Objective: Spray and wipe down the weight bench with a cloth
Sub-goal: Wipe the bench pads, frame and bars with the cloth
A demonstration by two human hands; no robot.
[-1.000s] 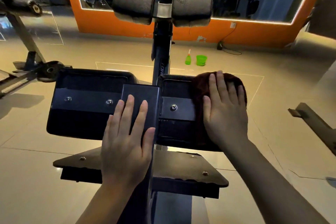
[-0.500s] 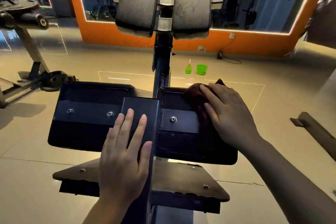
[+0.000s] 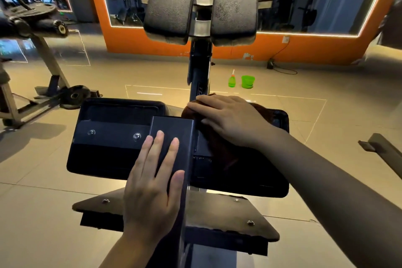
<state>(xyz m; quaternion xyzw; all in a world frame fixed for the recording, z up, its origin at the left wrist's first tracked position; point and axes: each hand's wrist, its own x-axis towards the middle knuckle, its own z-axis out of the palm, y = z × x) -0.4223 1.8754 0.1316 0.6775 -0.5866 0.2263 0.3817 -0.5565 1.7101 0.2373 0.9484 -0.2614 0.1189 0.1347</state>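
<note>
The black weight bench [image 3: 108, 159] stands right below me, its two dark pads split by a central steel beam. My left hand [image 3: 152, 185] lies flat on that beam with the fingers straight. My right hand [image 3: 230, 119] presses a dark brown cloth [image 3: 224, 154] flat onto the inner top corner of the right pad, fingers stretched toward the beam. Most of the cloth is hidden under the hand and in shadow. A green spray bottle [image 3: 231, 80] stands on the floor beyond the bench. Two grey upright pads [image 3: 169, 4] rise at the far end.
A green cup [image 3: 247, 81] sits beside the spray bottle. Another gym machine with a weight plate [image 3: 75, 94] stands at the left. An orange wall with mirrors [image 3: 304, 50] closes the back. A metal bar [image 3: 382, 150] juts in at the right. A steel footplate [image 3: 217, 213] lies under the pads.
My right hand has slid the cloth from the right pad's outer side leftward to its inner corner by the beam. The left hand has stayed on the beam.
</note>
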